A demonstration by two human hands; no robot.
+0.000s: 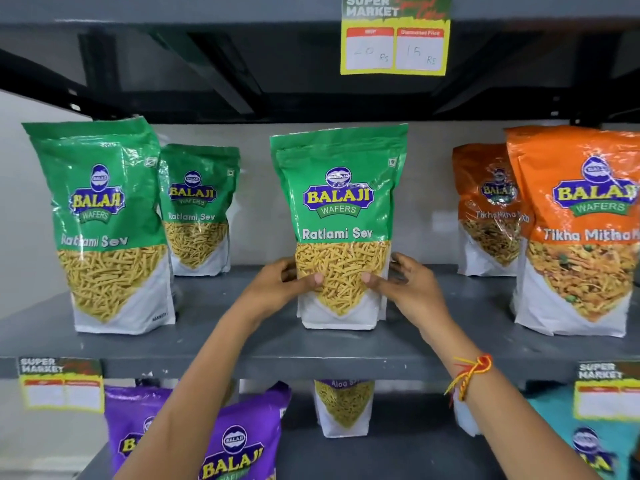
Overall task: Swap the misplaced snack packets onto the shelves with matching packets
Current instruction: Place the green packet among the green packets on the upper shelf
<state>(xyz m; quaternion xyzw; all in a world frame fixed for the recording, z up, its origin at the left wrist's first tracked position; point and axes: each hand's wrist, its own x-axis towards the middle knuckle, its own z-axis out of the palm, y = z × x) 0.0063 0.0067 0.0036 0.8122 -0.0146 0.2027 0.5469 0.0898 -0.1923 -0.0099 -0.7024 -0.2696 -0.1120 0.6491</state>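
The grey shelf [242,344] runs across the middle of the frame, and on it, at centre, stands the green Ratlami Sev packet [341,223], upright on its flat white base. The left hand [277,289] and right hand [412,289] clasp its lower sides, each grip pinching the pouch with the thumb on the front window and the fingers wrapped behind.

It looks light, a soft crinkly plastic pouch filled with brittle sev (squeezing hard would likely crush the contents). The glossy film may slip, so the low two-sided hold near the gusset, where the pouch is widest and steadiest, seems the sound place to take it.

At the left of the frame stand two more green Ratlami Sev packets [107,230], one behind the other, matching the held one. At the right stand two orange Tikha Mitha packets [578,237]. Clear shelf lies on both sides of the held packet, so nothing crowds it. Below, purple packets [239,441] fill the lower shelf. A yellow price tag [394,46] hangs at upper centre.
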